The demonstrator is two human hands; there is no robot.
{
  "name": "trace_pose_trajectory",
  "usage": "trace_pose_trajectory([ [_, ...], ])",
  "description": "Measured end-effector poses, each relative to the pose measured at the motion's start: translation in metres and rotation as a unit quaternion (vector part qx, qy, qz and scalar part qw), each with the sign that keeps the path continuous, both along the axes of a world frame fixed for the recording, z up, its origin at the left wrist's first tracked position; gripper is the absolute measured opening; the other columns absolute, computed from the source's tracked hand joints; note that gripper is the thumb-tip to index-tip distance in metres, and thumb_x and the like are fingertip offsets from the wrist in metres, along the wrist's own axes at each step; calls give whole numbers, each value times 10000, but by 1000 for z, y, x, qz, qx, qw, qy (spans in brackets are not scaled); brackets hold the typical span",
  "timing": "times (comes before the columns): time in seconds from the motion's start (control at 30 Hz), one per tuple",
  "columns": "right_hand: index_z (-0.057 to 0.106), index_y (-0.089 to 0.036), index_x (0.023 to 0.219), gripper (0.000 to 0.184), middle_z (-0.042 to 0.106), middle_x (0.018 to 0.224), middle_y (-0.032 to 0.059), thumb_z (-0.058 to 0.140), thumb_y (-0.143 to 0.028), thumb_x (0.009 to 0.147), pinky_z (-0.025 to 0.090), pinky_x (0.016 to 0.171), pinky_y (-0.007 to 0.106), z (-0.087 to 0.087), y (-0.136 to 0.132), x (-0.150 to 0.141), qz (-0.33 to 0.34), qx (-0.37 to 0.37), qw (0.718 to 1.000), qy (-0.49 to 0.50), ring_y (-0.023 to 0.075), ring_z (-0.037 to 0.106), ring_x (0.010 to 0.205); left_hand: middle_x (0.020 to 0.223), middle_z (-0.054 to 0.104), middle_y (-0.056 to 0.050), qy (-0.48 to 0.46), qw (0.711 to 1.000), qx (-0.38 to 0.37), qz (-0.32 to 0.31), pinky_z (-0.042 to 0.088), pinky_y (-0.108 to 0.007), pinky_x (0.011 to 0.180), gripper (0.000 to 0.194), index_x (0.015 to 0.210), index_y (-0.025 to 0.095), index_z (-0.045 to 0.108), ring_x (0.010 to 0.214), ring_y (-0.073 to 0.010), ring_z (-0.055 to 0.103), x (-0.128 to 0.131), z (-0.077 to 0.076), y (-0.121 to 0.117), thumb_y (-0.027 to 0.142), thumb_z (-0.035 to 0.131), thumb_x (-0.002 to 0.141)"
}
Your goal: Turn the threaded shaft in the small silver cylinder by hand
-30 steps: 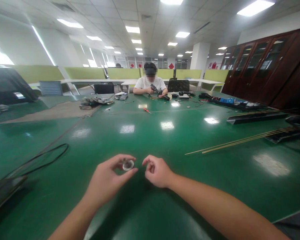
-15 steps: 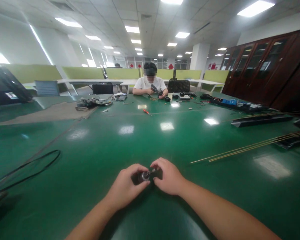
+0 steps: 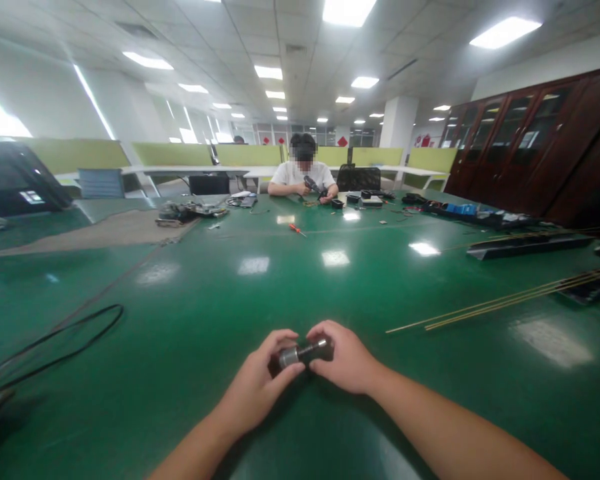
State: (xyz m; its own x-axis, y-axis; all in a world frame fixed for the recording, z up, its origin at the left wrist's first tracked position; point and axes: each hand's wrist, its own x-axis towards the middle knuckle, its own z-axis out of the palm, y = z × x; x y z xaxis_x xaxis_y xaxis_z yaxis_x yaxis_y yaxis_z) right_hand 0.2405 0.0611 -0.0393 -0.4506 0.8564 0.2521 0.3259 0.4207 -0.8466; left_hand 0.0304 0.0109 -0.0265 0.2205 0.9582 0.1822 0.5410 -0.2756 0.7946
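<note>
Low above the green table, my left hand is curled around the silver-ringed end of a dark metal cylinder. On the other end of it, my right hand has its thumb and fingers closed on a black part with a shiny spot. The two ends line up between my hands, tilted slightly up to the right. Whether they are one piece or two joined pieces I cannot tell. My palms and fingers hide the outer ends.
An orange screwdriver lies farther off. Across the table a person holds a dark power tool. Thin brass-coloured rods and a black channel lie right; a black cable loop lies left. Assorted parts sit at back left.
The cylinder has turned more side-on and shows more of its length between my hands. Both hands have shifted slightly right, and the whole view has tilted up a little.
</note>
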Motion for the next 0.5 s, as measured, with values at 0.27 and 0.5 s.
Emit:
trace_pose_trajectory([
  [0.27, 693, -203, 1025, 336, 683, 954, 19, 755, -120, 705, 503, 777, 302, -5, 4, 0, 5, -18, 1000, 19, 182, 638, 851, 970, 661, -3, -4, 1000, 8, 22, 464, -302, 801, 213, 1076, 236, 571, 900, -203, 633, -1, -1, 0, 346, 652, 912],
  [0.5, 707, -199, 1008, 294, 705, 953, 20, 765, -144, 725, 505, 765, 285, -3, 0, -3, 29, -21, 998, 41, 181, 658, 854, 958, 667, -3, -1, 1000, 2, -2, 455, -284, 775, 203, 1090, 240, 593, 881, -198, 626, -1, 0, -2, 352, 635, 926],
])
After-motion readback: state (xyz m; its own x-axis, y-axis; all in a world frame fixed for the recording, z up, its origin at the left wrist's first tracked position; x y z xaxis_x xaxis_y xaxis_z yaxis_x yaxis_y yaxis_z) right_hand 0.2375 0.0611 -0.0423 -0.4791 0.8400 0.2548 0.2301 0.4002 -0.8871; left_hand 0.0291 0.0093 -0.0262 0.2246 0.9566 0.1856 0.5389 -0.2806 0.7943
